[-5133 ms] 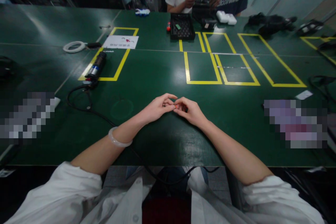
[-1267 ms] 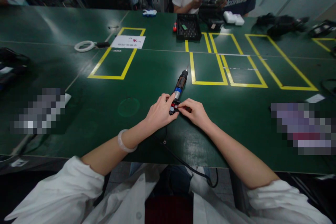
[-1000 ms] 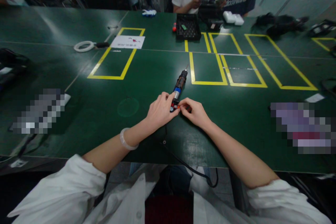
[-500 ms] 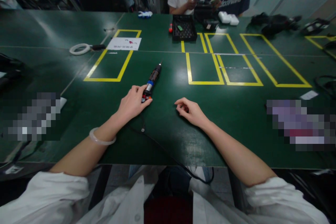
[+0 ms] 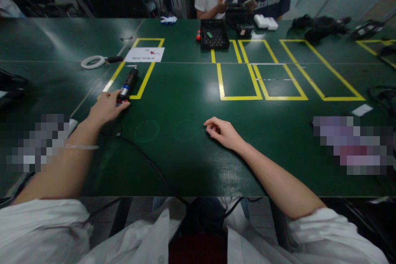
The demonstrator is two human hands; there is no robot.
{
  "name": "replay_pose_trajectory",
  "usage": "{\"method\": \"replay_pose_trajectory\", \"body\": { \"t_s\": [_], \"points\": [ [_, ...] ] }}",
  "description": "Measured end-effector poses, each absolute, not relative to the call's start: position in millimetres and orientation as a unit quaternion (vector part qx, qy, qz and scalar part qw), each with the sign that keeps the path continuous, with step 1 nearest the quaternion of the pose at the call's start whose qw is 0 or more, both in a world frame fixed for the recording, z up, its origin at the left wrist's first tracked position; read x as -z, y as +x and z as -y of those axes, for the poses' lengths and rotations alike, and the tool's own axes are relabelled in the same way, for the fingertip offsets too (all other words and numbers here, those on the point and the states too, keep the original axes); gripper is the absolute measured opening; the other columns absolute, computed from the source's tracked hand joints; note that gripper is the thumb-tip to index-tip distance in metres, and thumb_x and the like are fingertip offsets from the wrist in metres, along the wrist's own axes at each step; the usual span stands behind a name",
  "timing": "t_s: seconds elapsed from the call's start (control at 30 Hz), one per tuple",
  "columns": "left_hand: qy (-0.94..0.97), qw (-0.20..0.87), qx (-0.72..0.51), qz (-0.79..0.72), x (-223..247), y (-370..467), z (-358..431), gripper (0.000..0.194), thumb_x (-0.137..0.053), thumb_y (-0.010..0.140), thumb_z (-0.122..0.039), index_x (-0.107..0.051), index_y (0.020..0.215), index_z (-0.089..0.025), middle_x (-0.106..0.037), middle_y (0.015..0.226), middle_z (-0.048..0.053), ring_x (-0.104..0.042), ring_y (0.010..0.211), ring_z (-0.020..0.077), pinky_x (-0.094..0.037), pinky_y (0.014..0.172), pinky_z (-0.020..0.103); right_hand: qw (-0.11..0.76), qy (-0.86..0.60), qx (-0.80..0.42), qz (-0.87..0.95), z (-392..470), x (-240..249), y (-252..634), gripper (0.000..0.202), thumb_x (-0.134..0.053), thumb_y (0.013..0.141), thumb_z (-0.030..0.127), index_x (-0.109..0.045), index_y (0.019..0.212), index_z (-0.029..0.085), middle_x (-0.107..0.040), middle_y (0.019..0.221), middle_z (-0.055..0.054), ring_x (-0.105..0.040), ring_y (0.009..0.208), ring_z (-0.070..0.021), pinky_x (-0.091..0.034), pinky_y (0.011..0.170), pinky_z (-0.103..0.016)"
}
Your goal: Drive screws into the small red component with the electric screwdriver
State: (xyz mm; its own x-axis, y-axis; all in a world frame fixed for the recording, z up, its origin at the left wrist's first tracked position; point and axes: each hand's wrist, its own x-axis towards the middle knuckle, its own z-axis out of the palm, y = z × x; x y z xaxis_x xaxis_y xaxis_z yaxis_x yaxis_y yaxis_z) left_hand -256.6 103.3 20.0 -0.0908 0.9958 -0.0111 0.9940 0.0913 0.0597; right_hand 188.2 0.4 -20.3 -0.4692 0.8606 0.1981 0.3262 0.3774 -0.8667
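Observation:
My left hand (image 5: 107, 108) is closed round the rear end of a black and blue electric screwdriver (image 5: 128, 83). The tool lies over the left yellow-taped frame (image 5: 144, 84), its tip pointing away from me, just below a white printed sheet (image 5: 144, 54). A black cable (image 5: 145, 156) trails from the tool across the green table to its front edge. My right hand (image 5: 221, 131) rests on the table right of the middle, its fingers curled in a loose fist with nothing visible in them.
A black tray (image 5: 214, 35) holding a small green piece stands at the back, beside a red object (image 5: 198, 35). A coiled white cable (image 5: 93, 62) lies at the left. More yellow frames mark the right side. Two people sit across the table.
My left hand has moved left with the screwdriver, from near the middle into the left yellow frame, and the cable has followed. My right hand has stayed put.

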Motion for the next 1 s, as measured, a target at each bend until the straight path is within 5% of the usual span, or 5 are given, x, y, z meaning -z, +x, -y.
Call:
{"method": "replay_pose_trajectory", "body": {
  "t_s": [0.3,0.57,0.77,0.87,1.0],
  "points": [
    [0.692,-0.081,-0.062,-0.714,-31.5,-238.8,-79.6,0.051,-0.048,0.097,-0.051,-0.045,0.138,-0.021,-0.046,0.121,0.009,-0.042,0.116,0.0287,-0.036,0.106,0.042,0.335,-0.393,-0.398,0.758,-0.6,22.1,188.6,0.019,-0.054,0.088,0.017,-0.059,0.107,0.018,-0.064,0.085,-0.001,-0.057,0.066,-0.0103,-0.046,0.066,-0.023],
    [0.659,-0.096,-0.040,-0.745,-34.9,-223.9,-72.9,0.040,-0.029,0.102,-0.049,-0.050,0.121,-0.021,-0.046,0.096,0.005,-0.042,0.091,0.0220,-0.035,0.084,0.034,0.334,-0.396,-0.393,0.760,-0.8,21.7,188.8,0.018,-0.054,0.088,0.017,-0.061,0.105,0.018,-0.065,0.085,-0.001,-0.057,0.066,-0.0103,-0.046,0.066,-0.023],
    [0.634,-0.100,-0.137,-0.755,-38.5,-193.3,-80.2,0.036,-0.035,0.101,-0.032,-0.049,0.130,-0.016,-0.053,0.120,0.009,-0.048,0.093,0.0213,-0.041,0.084,0.036,0.332,-0.399,-0.390,0.761,-1.7,23.6,187.6,0.016,-0.055,0.089,0.018,-0.062,0.104,0.018,-0.065,0.086,-0.001,-0.057,0.066,-0.0100,-0.046,0.066,-0.023],
    [0.688,-0.022,-0.225,-0.690,-33.1,-152.5,-78.3,0.036,-0.042,0.097,-0.022,-0.051,0.130,-0.011,-0.058,0.119,0.012,-0.054,0.098,0.0206,-0.045,0.087,0.035,0.333,-0.398,-0.395,0.758,-1.9,24.4,188.0,0.016,-0.055,0.089,0.018,-0.062,0.104,0.018,-0.064,0.085,-0.001,-0.057,0.065,-0.0097,-0.045,0.066,-0.022],
    [0.742,0.217,-0.288,-0.565,-21.8,-85.4,-57.9,0.042,-0.050,0.094,-0.029,-0.050,0.133,-0.013,-0.063,0.112,0.010,-0.062,0.089,0.0173,-0.050,0.078,0.030,0.332,-0.391,-0.406,0.756,-1.5,23.7,188.6,0.017,-0.054,0.089,0.017,-0.059,0.105,0.019,-0.064,0.082,0.000,-0.056,0.064,-0.0096,-0.045,0.065,-0.022]
  ]
}}
